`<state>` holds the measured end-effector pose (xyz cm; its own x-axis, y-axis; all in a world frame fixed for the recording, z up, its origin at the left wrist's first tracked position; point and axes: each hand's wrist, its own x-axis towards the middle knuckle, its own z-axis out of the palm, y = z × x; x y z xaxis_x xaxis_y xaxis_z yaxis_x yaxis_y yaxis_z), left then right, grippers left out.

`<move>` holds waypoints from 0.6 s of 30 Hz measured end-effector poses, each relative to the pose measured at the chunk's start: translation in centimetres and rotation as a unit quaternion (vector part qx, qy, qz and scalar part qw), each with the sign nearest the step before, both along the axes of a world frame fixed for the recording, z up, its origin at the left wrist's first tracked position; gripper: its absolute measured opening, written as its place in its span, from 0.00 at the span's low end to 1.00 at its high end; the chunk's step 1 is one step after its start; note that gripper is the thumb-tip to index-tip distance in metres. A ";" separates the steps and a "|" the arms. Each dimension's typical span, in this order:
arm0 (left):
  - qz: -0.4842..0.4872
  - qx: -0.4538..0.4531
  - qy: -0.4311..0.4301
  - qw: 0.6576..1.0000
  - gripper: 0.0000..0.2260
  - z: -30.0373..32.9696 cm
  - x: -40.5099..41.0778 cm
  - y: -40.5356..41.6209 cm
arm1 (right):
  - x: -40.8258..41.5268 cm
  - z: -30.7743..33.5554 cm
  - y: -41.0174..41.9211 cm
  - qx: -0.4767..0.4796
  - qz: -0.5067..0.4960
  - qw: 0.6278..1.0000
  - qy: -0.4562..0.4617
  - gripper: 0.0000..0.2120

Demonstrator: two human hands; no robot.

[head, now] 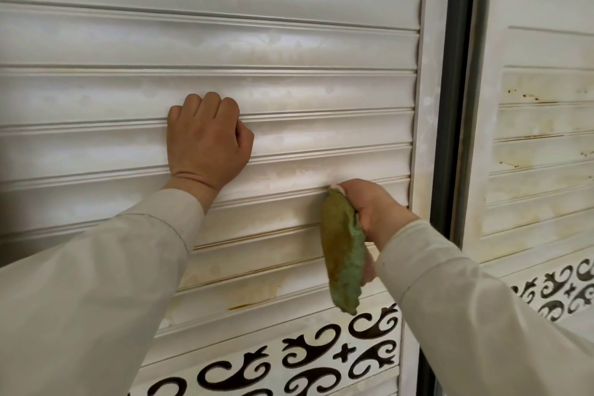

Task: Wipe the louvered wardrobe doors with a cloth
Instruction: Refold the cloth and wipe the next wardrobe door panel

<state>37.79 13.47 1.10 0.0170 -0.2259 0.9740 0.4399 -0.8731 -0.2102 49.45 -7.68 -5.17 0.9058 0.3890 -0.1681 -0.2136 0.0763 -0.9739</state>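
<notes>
Wiping of a louvered wardrobe door (289, 42), shown from the head view. The right hand (373, 206) gripped a green cloth (342, 254), its fingertips pushing a corner of the fabric into a slat groove near the door's right stile; most of the cloth hung loose below the hand. The left hand (207, 141) rested as a closed fist on the slats, holding nothing, apparently bracing the panel. Brown stains (254, 294) marked the lower slats, and the neighbouring door (543, 145) carried similar spots.

Risks, as judged: the cloth already looked soiled brown, so further strokes could smear grime rather than lift it; the dangling part could drag across cleaned slats; hard pressure might flex a thin slat.

Concealed: the right fingertips behind the cloth, both doors' upper and lower ends, and the left fingers' undersides.
</notes>
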 end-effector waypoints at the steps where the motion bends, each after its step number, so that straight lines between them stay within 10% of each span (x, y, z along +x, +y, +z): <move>1: -0.003 0.000 0.001 1.000 0.06 0.0 -0.1 0.0 | -0.3 -0.2 0.6 0.008 0.005 1.000 0.001 0.12; 18: -0.016 -0.001 0.002 1.000 0.05 -0.2 1.2 -1.1 | 5.8 -0.9 -3.6 0.066 -0.074 0.995 0.016 0.05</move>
<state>39.00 12.39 0.94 0.0133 -0.2248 0.9743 0.4116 -0.8868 -0.2102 55.29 -11.30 -6.08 0.9499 0.2719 -0.1540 -0.2208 0.2354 -0.9465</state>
